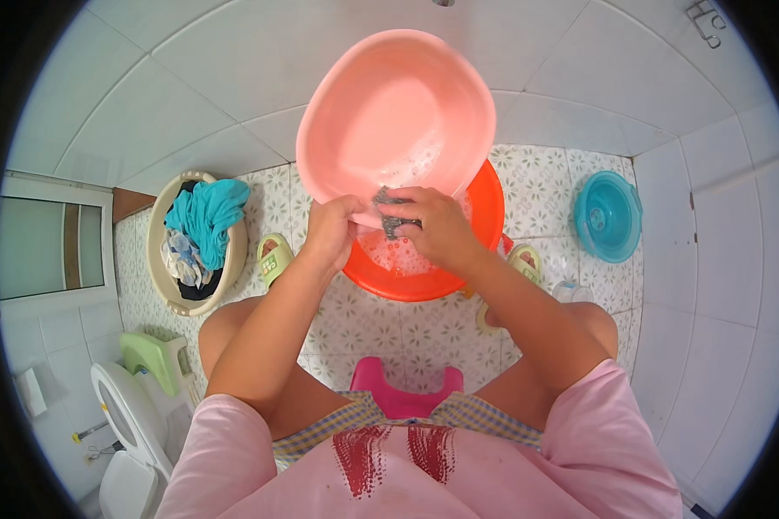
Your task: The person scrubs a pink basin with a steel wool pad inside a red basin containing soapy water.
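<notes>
A pink plastic basin [389,104] is held tilted, its inside facing me and some suds near its lower rim. My left hand [331,229] grips that rim on the left, thumb over the edge. In my right hand [431,227] is a dark grey scouring pad [393,208], pressed against the rim beside the left hand; the fingers wrap over it. Directly below stands an orange-red basin [424,290] on the floor, with foamy water inside. The pink basin hides its far side.
A beige basket [157,259] with turquoise, white and dark clothes stands at left. A blue basin [610,216] is at right by the wall. Between my legs is a pink stool [398,398]; a toilet [134,415] and a green stool [151,356] are at lower left.
</notes>
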`<move>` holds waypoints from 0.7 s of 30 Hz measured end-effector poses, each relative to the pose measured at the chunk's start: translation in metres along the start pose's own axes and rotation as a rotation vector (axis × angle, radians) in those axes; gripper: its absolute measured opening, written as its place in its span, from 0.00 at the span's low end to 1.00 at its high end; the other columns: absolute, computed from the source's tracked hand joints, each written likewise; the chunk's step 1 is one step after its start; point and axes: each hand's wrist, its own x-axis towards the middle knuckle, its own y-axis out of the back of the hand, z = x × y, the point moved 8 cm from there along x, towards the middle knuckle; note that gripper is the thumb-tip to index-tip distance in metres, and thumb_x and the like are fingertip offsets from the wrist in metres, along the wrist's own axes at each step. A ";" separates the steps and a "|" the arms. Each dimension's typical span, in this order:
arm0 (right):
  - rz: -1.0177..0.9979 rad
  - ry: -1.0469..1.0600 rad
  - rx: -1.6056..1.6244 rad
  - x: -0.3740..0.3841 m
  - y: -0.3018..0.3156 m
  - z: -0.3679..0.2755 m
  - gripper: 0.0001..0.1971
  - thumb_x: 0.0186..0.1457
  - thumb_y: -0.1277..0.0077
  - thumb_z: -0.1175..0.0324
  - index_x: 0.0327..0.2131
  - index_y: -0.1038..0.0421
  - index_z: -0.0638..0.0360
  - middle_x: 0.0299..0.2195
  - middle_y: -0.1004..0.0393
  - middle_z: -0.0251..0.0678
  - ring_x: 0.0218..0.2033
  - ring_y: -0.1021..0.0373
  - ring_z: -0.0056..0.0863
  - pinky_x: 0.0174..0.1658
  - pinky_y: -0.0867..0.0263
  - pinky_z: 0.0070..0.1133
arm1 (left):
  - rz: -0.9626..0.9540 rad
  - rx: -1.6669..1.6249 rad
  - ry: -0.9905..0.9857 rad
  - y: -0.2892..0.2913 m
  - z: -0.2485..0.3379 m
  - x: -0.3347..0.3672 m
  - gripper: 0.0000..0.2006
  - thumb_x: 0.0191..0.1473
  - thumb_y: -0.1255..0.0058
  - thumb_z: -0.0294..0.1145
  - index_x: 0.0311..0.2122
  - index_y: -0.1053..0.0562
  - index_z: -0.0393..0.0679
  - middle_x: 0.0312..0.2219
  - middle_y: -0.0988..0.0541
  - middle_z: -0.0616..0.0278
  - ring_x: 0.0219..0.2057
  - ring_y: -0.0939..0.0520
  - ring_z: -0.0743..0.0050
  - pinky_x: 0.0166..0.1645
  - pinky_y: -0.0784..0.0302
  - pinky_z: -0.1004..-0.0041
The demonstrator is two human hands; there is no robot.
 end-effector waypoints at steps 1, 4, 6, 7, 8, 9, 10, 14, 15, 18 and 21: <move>-0.031 0.000 -0.115 0.001 0.001 0.001 0.22 0.38 0.47 0.81 0.40 0.23 0.48 0.47 0.29 0.31 0.45 0.34 0.34 0.48 0.34 0.26 | -0.003 -0.014 -0.032 -0.002 0.003 -0.001 0.21 0.44 0.58 0.17 0.48 0.39 0.30 0.40 0.27 0.51 0.39 0.22 0.58 0.42 0.20 0.59; -0.024 -0.010 -0.491 0.003 0.016 0.023 0.19 0.41 0.46 0.78 0.41 0.25 0.53 0.46 0.29 0.34 0.42 0.34 0.35 0.48 0.35 0.26 | 0.001 -0.036 -0.059 -0.008 0.010 -0.003 0.20 0.44 0.58 0.17 0.46 0.37 0.30 0.39 0.27 0.51 0.38 0.21 0.58 0.42 0.20 0.59; -0.069 -0.001 -0.504 0.001 0.012 0.018 0.20 0.42 0.46 0.78 0.43 0.25 0.54 0.47 0.30 0.34 0.43 0.33 0.35 0.48 0.35 0.27 | 0.013 -0.044 -0.055 -0.006 0.010 -0.002 0.19 0.44 0.59 0.17 0.45 0.37 0.29 0.38 0.27 0.50 0.38 0.21 0.58 0.41 0.20 0.60; -0.115 0.010 -0.516 0.001 0.006 0.011 0.20 0.43 0.46 0.77 0.44 0.26 0.54 0.48 0.30 0.35 0.44 0.33 0.35 0.48 0.35 0.27 | 0.024 -0.040 -0.055 -0.002 0.008 0.000 0.19 0.44 0.59 0.18 0.45 0.37 0.30 0.38 0.27 0.50 0.38 0.21 0.58 0.41 0.20 0.60; -0.117 0.014 -0.515 0.000 -0.003 0.004 0.20 0.43 0.46 0.77 0.44 0.26 0.54 0.48 0.30 0.35 0.44 0.33 0.35 0.48 0.35 0.27 | 0.036 -0.036 -0.055 0.003 0.006 0.002 0.19 0.44 0.59 0.18 0.45 0.37 0.30 0.37 0.27 0.50 0.38 0.21 0.58 0.41 0.20 0.60; -0.076 0.010 -0.260 -0.003 -0.008 -0.006 0.21 0.43 0.47 0.79 0.44 0.26 0.54 0.49 0.31 0.35 0.46 0.34 0.35 0.49 0.35 0.27 | 0.036 -0.035 -0.057 0.006 0.003 0.004 0.19 0.44 0.59 0.18 0.45 0.37 0.30 0.37 0.27 0.50 0.38 0.21 0.58 0.41 0.20 0.60; -0.035 0.007 -0.005 -0.004 -0.009 -0.011 0.21 0.43 0.48 0.80 0.45 0.26 0.54 0.51 0.31 0.34 0.49 0.34 0.35 0.50 0.35 0.27 | 0.034 -0.032 0.017 0.010 -0.005 0.005 0.18 0.45 0.59 0.18 0.45 0.36 0.29 0.37 0.27 0.50 0.37 0.21 0.58 0.41 0.20 0.60; -0.096 -0.026 0.343 0.002 -0.007 0.005 0.22 0.44 0.47 0.79 0.46 0.27 0.52 0.52 0.32 0.35 0.50 0.35 0.35 0.52 0.36 0.27 | -0.007 -0.043 0.019 0.009 -0.001 0.004 0.17 0.45 0.59 0.18 0.43 0.36 0.27 0.38 0.27 0.48 0.37 0.22 0.58 0.40 0.19 0.61; -0.064 0.054 0.094 0.002 -0.003 0.012 0.20 0.44 0.46 0.77 0.45 0.27 0.54 0.51 0.32 0.34 0.49 0.35 0.36 0.51 0.36 0.28 | -0.007 -0.043 0.020 0.004 0.003 0.001 0.17 0.45 0.59 0.18 0.43 0.36 0.27 0.38 0.27 0.48 0.37 0.22 0.58 0.40 0.19 0.61; 0.022 0.113 -0.313 0.006 0.022 0.019 0.19 0.44 0.45 0.76 0.44 0.26 0.55 0.50 0.31 0.32 0.46 0.35 0.35 0.50 0.36 0.28 | 0.031 -0.082 -0.070 -0.003 0.017 -0.003 0.16 0.44 0.60 0.17 0.42 0.35 0.25 0.38 0.27 0.47 0.38 0.22 0.57 0.39 0.19 0.61; 0.014 0.056 -0.479 0.008 0.026 0.011 0.20 0.41 0.44 0.77 0.42 0.25 0.51 0.50 0.30 0.29 0.44 0.34 0.34 0.49 0.35 0.27 | 0.039 -0.089 -0.039 0.001 0.017 0.001 0.16 0.44 0.59 0.17 0.42 0.35 0.26 0.38 0.28 0.48 0.38 0.22 0.57 0.38 0.19 0.61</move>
